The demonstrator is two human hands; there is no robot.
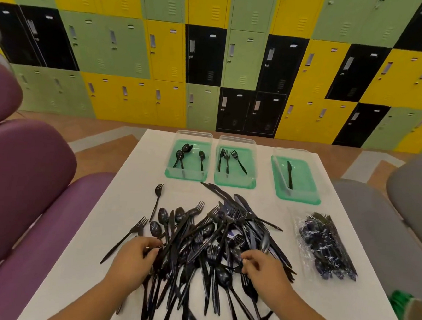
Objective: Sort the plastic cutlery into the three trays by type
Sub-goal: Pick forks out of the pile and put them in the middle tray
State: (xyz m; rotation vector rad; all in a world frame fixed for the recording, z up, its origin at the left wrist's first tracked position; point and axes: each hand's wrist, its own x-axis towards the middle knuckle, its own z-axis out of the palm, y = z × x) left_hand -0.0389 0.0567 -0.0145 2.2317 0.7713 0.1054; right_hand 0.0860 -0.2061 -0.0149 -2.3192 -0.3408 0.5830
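Observation:
A big loose pile of black plastic cutlery (212,237) lies in the middle of the white table (264,203). My left hand (134,258) is at the pile's left edge, its fingers curled round a black piece there. At the pile's right side, my right hand (263,269) has its fingers curled over the pieces; what they hold is hidden. Three green trays stand at the far edge. The left tray (170,174) has three spoons, the middle tray (235,184) has three forks, and the right tray (302,197) has one knife.
A clear plastic bag of wrapped cutlery (323,247) lies on the table to the right of the pile. A lone fork (157,196) lies left of the pile. Purple seats (27,197) are on the left, a grey seat (375,221) on the right.

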